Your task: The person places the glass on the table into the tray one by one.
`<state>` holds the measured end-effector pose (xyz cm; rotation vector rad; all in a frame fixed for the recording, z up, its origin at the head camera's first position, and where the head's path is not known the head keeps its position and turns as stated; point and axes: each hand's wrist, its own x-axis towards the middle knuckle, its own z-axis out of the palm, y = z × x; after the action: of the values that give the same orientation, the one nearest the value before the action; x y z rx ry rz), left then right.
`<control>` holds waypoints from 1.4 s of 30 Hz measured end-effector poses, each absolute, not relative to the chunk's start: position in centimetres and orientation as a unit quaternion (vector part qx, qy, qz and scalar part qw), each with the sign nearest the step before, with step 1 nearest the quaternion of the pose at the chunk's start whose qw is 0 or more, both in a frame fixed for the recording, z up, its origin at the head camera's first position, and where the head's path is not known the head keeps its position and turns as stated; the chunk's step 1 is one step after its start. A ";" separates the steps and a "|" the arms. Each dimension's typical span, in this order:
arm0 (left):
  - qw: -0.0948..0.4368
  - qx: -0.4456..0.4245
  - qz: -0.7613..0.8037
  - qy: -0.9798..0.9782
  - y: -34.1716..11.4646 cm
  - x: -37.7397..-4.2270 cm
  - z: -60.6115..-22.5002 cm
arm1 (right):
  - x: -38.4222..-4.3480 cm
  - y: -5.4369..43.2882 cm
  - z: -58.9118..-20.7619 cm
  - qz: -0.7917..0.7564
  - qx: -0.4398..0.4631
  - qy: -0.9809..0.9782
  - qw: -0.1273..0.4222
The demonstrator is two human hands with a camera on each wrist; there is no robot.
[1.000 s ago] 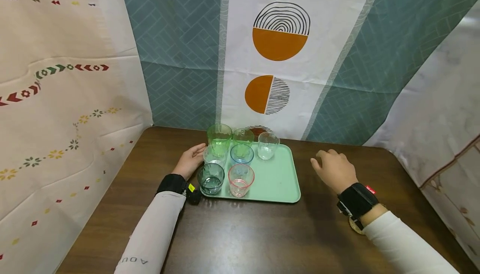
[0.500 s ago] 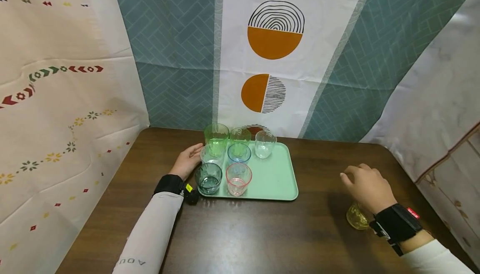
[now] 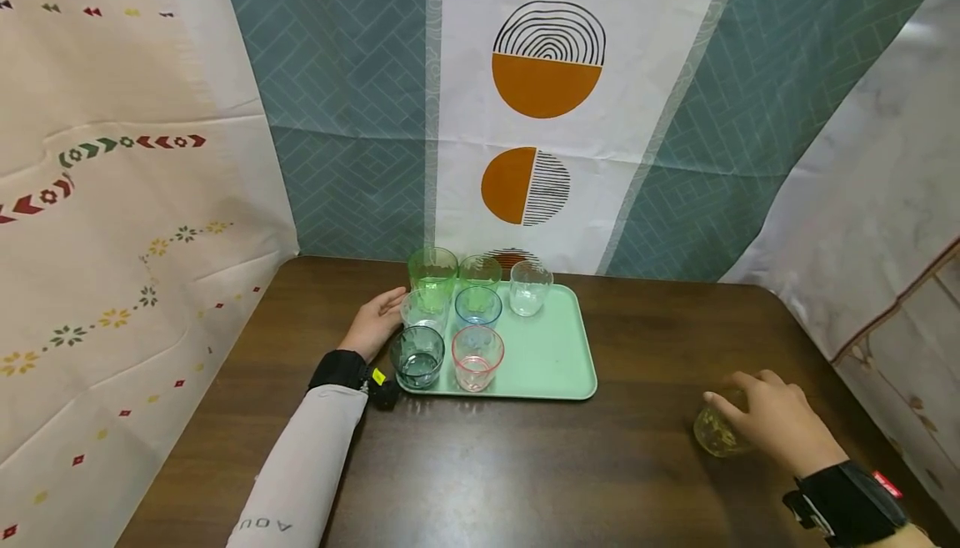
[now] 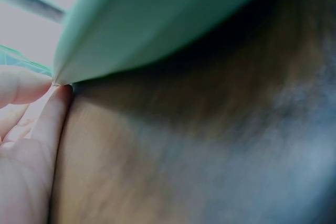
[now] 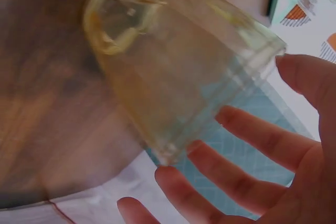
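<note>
My left hand (image 3: 375, 323) is at the left edge of the pale green tray (image 3: 551, 356). In the left wrist view, its thumb and a finger pinch the rim of the tray (image 4: 152, 24). On the right side of the table stands a clear yellow glass (image 3: 712, 434). My right hand (image 3: 783, 421) reaches over it from the right, covering part of it in the head view. From the right wrist, spread fingers (image 5: 252, 135) and thumb show around the glass's rim, fingertips right at it; the yellow glass (image 5: 163, 72) looks blurred.
Several glasses stand on the tray's left and back: a dark grey one (image 3: 417, 359), a pink-rimmed one (image 3: 477, 360), a blue-rimmed one (image 3: 478, 308), green ones (image 3: 432, 268) and clear ones (image 3: 531, 289). Cloth hangings (image 3: 360, 156) border the brown table (image 3: 480, 473).
My right hand has moved right and down from beside the tray to the yellow glass, its fingers now around the rim. My left hand has stayed at the tray's edge.
</note>
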<state>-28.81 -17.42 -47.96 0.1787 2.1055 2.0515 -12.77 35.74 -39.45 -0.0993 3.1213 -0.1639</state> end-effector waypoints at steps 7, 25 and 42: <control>0.106 0.049 0.694 0.710 -17.6 -28.7 -47.9 | -11.9 35.8 -39.8 -0.068 -0.018 0.997 0.015; 0.091 0.057 0.701 0.705 -17.7 -30.7 -50.6 | -11.8 35.4 -39.9 -0.079 -0.031 0.996 -0.006; 0.093 0.059 0.706 0.700 -17.8 -30.7 -50.8 | -11.8 34.0 -40.2 -0.052 -0.034 0.997 -0.037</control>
<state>-30.69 -17.81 -50.78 0.1739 2.0788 2.0948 -11.82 33.99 -40.16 -0.1093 3.2087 -0.1659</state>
